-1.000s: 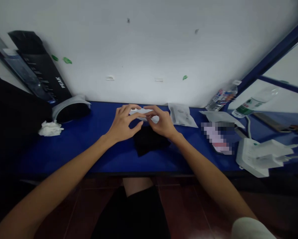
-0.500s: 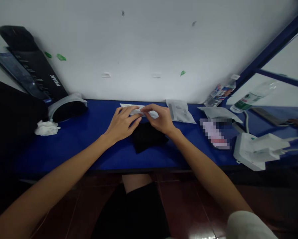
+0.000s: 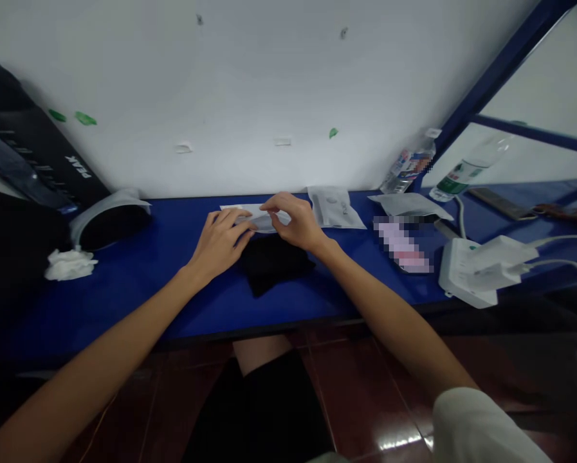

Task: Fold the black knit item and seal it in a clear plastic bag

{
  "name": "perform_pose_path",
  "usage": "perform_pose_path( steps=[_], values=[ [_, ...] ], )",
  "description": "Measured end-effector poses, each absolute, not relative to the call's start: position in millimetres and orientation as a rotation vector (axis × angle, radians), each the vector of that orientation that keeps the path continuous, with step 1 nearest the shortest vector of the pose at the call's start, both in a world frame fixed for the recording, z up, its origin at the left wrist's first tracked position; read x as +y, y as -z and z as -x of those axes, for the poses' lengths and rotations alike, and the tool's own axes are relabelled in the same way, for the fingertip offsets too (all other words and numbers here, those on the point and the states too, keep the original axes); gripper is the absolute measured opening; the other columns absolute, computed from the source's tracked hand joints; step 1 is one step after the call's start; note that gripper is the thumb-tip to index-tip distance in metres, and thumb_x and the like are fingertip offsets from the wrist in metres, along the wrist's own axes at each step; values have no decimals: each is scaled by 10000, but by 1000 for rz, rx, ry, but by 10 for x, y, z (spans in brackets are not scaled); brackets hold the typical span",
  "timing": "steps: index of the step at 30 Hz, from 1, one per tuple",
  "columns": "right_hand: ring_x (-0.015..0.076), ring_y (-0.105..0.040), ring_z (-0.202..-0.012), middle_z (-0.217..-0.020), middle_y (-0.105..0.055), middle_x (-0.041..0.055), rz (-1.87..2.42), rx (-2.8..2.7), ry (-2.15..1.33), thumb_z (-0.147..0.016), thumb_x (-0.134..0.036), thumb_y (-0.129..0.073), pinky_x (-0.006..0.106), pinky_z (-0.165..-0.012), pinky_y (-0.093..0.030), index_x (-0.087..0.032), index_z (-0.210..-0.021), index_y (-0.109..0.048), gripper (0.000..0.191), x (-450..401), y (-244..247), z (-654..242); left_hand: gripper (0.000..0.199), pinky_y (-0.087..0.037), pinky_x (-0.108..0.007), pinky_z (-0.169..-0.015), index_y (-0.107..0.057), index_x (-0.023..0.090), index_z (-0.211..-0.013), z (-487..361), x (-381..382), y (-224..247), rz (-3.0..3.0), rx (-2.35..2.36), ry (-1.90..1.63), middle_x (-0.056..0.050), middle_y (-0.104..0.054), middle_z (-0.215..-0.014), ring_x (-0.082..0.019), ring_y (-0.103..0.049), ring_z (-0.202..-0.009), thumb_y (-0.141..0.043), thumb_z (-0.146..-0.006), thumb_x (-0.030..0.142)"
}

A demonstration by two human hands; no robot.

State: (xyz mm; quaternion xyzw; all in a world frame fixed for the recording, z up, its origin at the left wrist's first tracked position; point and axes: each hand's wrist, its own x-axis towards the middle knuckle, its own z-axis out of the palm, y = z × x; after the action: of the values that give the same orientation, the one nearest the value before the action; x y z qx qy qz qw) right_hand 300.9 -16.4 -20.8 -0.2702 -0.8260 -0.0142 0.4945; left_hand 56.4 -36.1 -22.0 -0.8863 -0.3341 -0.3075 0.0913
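A frosted white plastic bag [image 3: 264,222] lies flat on the blue desk, partly covered by both hands. My left hand [image 3: 223,239] rests at its left side, fingers spread and lightly bent, fingertips on the plastic. Over the bag's right part, my right hand [image 3: 295,222] is curled, with thumb and index finger brought together at the plastic. The exact contact of those fingertips is too small to make out. Just in front of the bag, below both hands, is a folded black cloth [image 3: 276,262].
Another frosted bag [image 3: 337,207] lies right of my hands. Farther right are a grey pouch [image 3: 411,206], a blurred-out pink item [image 3: 404,247], a white power strip [image 3: 462,273] and bottles [image 3: 408,167]. Crumpled tissue [image 3: 71,263] and a black box [image 3: 42,141] stand left.
The view has shifted, so everything sits a little farther left in it. My hands stay on the bag; my right thumb and index finger have moved slightly.
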Motion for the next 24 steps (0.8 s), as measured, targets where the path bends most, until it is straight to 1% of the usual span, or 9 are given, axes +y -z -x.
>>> perform_pose_path(
  steps=[5,9,12,15,18,20,21,22,24],
  values=[
    [252,-719,-1055,-1077,-775,91,776,-1927,84,-1021,-99,-501,460,-987,-606,-251,-1069,-746,292,-236,164,-2960,221,-488,-516,-1089,-812,251,-1133,-575,-364,200,2653,-994,987,-86,-756,-1457,-319,-674,-1325,-618,-1102,353],
    [249,-714,-1071,-1096,-770,85,709,-1932,60,-1033,-96,-511,470,-996,-604,-263,-1019,-751,293,-304,147,-2907,278,-521,-493,-1046,-827,238,-1094,-607,-401,167,2583,-1089,1169,-81,-813,-1339,-291,-723,-1216,-603,-1117,400],
    [239,-723,-1081,-1134,-775,83,645,-2069,7,-1025,-79,-505,442,-975,-611,-256,-1059,-759,312,-330,101,-2915,277,-544,-487,-1026,-829,234,-1146,-596,-375,178,2516,-1214,1258,-73,-840,-1249,-278,-740,-1168,-569,-1120,325],
    [262,-727,-1130,-1221,-785,104,646,-2260,15,-996,-51,-519,460,-999,-602,-233,-1100,-778,333,-410,10,-2933,277,-564,-494,-1060,-817,214,-1229,-536,-284,229,2477,-1323,1280,-87,-815,-1329,-294,-728,-1236,-604,-1053,229],
    [308,-736,-1196,-1298,-793,137,831,-2397,98,-1005,-61,-552,516,-1063,-578,-205,-1153,-804,325,-637,-10,-2891,397,-563,-492,-1141,-781,170,-1347,-460,-175,298,2476,-1383,1302,-119,-762,-1427,-294,-708,-1300,-588,-1001,150],
    [345,-713,-1328,-1437,-755,183,1005,-2423,114,-1088,-191,-553,556,-1141,-553,-176,-1327,-776,327,-867,77,-2832,471,-541,-494,-1202,-756,151,-1401,-426,-121,338,2472,-1416,1319,-137,-725,-1482,-294,-685,-1351,-570,-971,99],
    [361,-685,-1398,-1503,-723,204,1068,-2444,96,-1131,-310,-539,573,-1181,-538,-163,-1448,-722,394,-992,146,-2802,516,-521,-501,-1233,-741,151,-1428,-418,-104,354,2470,-1431,1320,-141,-705,-1511,-295,-670,-1381,-561,-951,69],
    [385,-613,-1501,-1593,-658,227,1113,-2465,75,-1146,-437,-530,603,-1243,-494,-146,-1564,-637,520,-1118,221,-2779,560,-499,-510,-1263,-728,155,-1452,-414,-95,367,2472,-1444,1313,-140,-689,-1537,-295,-655,-1408,-555,-931,42],
    [427,-398,-1667,-1757,-445,278,1165,-2483,59,-1117,-639,-525,656,-1333,-382,-87,-1718,-434,821,-1354,356,-2760,615,-466,-526,-1299,-720,170,-1467,-419,-94,384,2489,-1463,1285,-124,-689,-1550,-295,-647,-1425,-549,-899,4]
  ],
)
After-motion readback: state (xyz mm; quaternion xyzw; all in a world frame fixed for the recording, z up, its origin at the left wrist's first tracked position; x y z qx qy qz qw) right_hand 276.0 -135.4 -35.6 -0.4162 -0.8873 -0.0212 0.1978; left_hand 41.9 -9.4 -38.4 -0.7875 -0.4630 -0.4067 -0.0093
